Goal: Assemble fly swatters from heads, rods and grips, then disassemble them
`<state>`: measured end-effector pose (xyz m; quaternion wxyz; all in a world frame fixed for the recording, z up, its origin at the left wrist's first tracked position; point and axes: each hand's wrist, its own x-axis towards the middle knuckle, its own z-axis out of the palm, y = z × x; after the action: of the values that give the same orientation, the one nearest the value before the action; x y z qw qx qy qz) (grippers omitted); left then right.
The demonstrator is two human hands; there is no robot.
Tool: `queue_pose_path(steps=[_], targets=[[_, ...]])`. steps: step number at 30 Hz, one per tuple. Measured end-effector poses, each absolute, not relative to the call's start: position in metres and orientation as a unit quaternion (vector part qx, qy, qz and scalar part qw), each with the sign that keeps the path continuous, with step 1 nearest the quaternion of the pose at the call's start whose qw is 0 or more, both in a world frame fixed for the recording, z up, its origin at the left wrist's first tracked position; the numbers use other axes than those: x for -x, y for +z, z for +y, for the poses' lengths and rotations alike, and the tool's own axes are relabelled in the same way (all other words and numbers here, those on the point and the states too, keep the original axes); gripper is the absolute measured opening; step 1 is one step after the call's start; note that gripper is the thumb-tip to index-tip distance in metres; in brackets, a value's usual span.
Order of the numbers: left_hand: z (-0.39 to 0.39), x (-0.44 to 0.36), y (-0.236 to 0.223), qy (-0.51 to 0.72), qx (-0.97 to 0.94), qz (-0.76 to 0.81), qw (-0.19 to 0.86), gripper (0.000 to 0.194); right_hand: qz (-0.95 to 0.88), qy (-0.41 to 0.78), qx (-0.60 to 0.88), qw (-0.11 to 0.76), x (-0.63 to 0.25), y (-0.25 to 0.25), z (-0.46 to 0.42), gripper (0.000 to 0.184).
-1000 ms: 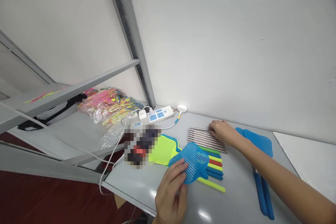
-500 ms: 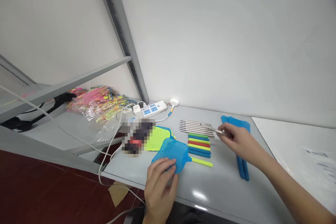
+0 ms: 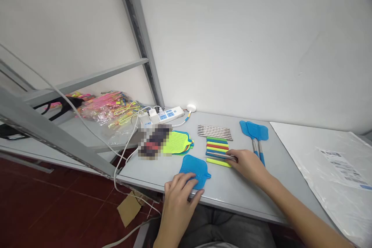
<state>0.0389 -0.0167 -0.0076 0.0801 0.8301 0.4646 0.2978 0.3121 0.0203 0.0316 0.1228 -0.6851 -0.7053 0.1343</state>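
1. I have a thin metal rod [image 3: 218,155] pinched by one end in my right hand [image 3: 247,164], between fingers and thumb. It lies across the near side of the grips on the counter [image 3: 223,188]; I cannot tell whether it touches them.
2. Just in front of it is a yellow-green grip [image 3: 218,162], its right end close to my fingertips. I see no join between that grip and the rod.
3. My left hand [image 3: 178,197] is unclenched, its fingers resting on a blue swatter head [image 3: 193,164] that lies flat near the counter's front edge. Its short neck points right with no rod in it, so I count this one as not yet put together.
4. Beyond the rod, the row of grips [image 3: 217,146] in green, blue, yellow and red lies loose.
5. Behind that row, more metal rods [image 3: 215,132] lie side by side, also unjoined.
6. To the left is a stack of swatter heads [image 3: 178,142], yellow-green on top with other colours at the edges; I cannot count them.
7. To the right, two blue swatters [image 3: 259,130] have head, shaft and handle together. I count these as done, which I judge to be an early stage beside so many loose parts.
8. Farther out, I see a power strip [image 3: 171,114] at the back and a white plastic bag [image 3: 310,147] at the right.
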Motion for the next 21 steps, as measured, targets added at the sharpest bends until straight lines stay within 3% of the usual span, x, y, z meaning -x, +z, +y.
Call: queue_pose_path(steps=[3, 10, 16, 21], targets=[[-0.017, -0.048, -0.005, 0.283, -0.828, 0.474, 0.098, 0.025, -0.713, 0.122, 0.681, 0.114, -0.308, 0.029, 0.024, 0.023], [-0.012, -0.079, 0.008, 0.269, -0.835, 0.461, 0.133, 0.014, -0.702, 0.125, 0.687, 0.142, -0.322, 0.03, 0.021, 0.028], [-0.003, -0.115, 0.01, 0.213, -0.871, 0.422, 0.135, 0.011, -0.592, 0.196, 0.729, 0.283, -0.347, 0.041, -0.002, 0.038], [0.007, -0.135, 0.01, 0.205, -0.869, 0.433, 0.123, 0.021, -0.484, 0.257, 0.738, 0.394, -0.35, 0.042, -0.034, 0.037]])
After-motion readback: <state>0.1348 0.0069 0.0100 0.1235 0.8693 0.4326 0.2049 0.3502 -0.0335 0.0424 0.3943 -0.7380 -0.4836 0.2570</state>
